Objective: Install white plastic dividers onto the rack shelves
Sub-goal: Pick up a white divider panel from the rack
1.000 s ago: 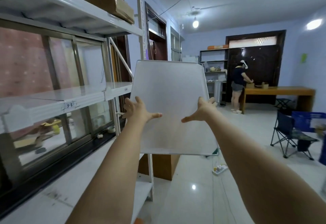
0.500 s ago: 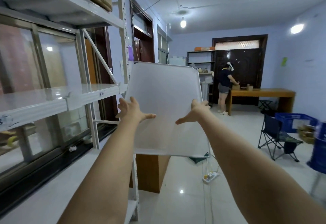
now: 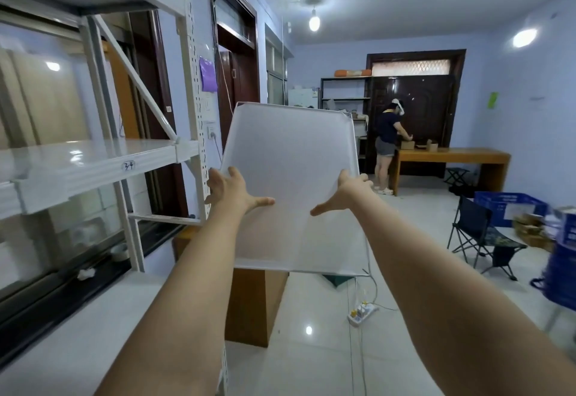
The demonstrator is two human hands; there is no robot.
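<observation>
Both hands hold a white plastic divider (image 3: 290,183) up in the air in front of the person, tilted so its far edge stands higher than its near edge. The left hand (image 3: 232,193) grips the divider's left edge, thumb spread across the near face and fingers wrapped behind the rim. The right hand (image 3: 347,191) grips the right edge the same way, thumb pointing inward on the face and fingers curled around the rim. The divider touches nothing else; it hangs just to the right of the white metal rack (image 3: 190,90), past the rack's perforated front post. The rack's middle shelf (image 3: 93,155) lies to the left of the divider, with a handwritten label on its front edge. Below the divider stands a brown cardboard box (image 3: 252,305) on the tiled floor, and a power strip (image 3: 363,316) lies near it. Farther back, another person (image 3: 386,143) stands at a wooden surface (image 3: 452,155), and a folding chair (image 3: 483,236) sits to the right.
</observation>
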